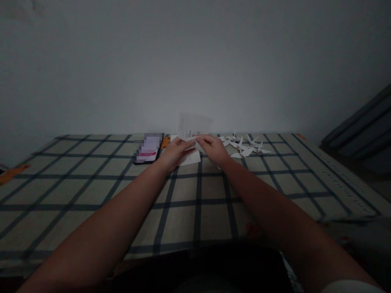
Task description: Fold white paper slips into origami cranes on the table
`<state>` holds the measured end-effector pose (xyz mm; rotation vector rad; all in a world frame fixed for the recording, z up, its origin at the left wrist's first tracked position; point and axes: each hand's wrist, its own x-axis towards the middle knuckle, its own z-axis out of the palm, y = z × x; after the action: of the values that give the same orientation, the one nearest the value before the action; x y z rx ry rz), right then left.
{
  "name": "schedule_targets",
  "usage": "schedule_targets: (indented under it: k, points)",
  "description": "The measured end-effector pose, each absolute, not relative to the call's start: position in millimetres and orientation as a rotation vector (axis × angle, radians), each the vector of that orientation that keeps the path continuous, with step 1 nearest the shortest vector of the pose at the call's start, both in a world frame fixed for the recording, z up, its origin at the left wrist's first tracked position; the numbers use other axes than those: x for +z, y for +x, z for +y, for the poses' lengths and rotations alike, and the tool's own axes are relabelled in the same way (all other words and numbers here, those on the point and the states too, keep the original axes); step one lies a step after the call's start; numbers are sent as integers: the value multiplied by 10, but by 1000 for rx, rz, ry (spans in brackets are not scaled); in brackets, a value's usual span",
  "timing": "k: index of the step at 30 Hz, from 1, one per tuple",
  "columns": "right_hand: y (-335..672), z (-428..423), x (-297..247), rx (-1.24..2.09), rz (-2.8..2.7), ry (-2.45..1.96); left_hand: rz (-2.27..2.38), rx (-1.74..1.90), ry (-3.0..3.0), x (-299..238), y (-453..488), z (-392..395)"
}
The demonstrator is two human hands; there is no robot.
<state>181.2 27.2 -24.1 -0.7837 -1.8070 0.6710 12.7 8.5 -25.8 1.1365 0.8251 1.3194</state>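
Note:
Between my two hands a thin sheet of white paper (pixel 194 125) is raised above the table, its upper part blurred. My left hand (pixel 177 152) pinches its lower left edge. From the right, my right hand (pixel 211 147) grips the same sheet with thumb and fingers. Beneath them another piece of white paper (pixel 191 158) lies on the cloth, partly covered by my left hand. To the right of my right hand sit several folded white paper cranes (pixel 242 149), grouped close together.
A phone (pixel 149 148) with a lit, pixelated screen lies left of my hands. Checked cloth (pixel 210 211) covers the table, which meets a pale wall (pixel 195 61) at the back. Dark folded fabric (pixel 360 126) hangs at the far right.

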Motion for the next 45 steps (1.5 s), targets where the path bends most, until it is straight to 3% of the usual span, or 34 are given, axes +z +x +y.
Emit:
schedule_targets:
  k: [13,17,22,29,45]
  points:
    - [1815,380,-255,817,-1449,-884,902,1450,979,-227,120,95]
    - [1803,342,-251,953,-1566,-890,939,1471,1009,-240,120,101]
    - [1795,286,-245,887,-1703,-887,948,1487,992,-232,118,102]
    - [1826,294,-236,914,-1669,-903,927,1346,1072,-267,113,94]
    - [1813,296,-229,979,-1625,-902,963,1413,1087,-274,114,81]
